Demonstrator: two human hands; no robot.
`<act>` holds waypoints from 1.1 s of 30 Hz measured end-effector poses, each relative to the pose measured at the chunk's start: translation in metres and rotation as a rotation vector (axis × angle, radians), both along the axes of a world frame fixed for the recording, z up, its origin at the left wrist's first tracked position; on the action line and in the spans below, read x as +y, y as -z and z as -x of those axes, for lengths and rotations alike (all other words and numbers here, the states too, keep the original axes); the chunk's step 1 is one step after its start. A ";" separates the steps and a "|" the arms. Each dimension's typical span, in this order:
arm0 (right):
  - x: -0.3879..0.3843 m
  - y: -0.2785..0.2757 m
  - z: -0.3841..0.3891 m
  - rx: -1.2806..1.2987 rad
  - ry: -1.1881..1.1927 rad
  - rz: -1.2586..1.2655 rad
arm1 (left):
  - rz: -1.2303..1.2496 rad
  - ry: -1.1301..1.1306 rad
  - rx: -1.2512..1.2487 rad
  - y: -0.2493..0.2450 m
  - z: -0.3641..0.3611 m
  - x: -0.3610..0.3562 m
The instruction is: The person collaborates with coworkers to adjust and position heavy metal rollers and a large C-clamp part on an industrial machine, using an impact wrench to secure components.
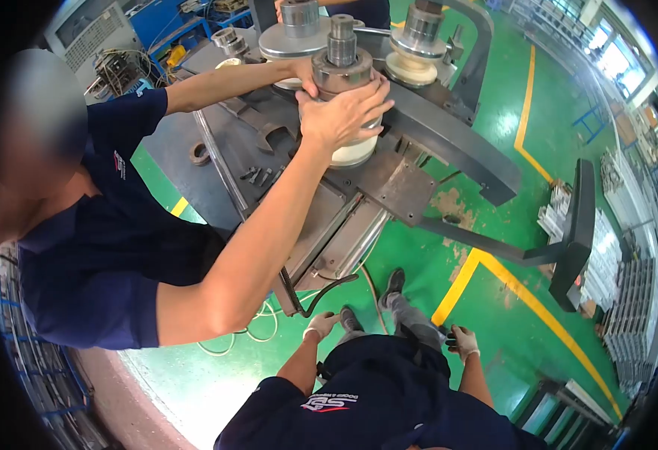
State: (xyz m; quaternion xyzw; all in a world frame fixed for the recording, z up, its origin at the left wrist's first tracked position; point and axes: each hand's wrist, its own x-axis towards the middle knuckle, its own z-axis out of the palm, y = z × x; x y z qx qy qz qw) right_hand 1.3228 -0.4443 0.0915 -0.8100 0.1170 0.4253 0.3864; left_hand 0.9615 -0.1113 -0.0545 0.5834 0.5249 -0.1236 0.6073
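Observation:
My left hand (321,326), in a pale glove, hangs low beside my body, its fingers loosely extended with nothing visible in them. On the other side my right hand (462,341), also gloved, hangs with its fingers apart and slightly bent; I see no object in it. Both are away from the machine (404,187). A co-worker on the left has both bare hands around a metal collar (342,73) on an upright spindle. Beneath those hands is a cream roller (355,153). A second roller (411,69) stands behind to the right.
A wrench (261,131) and a metal ring (199,154) lie on the machine's table. Curved dark arms (456,146) stick out to the right. A cable (329,289) hangs near my feet. Stacked metal profiles (633,319) stand at the far right. Another person is partly visible at the top.

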 end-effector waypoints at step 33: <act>-0.289 -0.016 0.087 -0.007 -0.052 0.334 | 0.188 -0.254 0.105 0.011 0.015 -0.108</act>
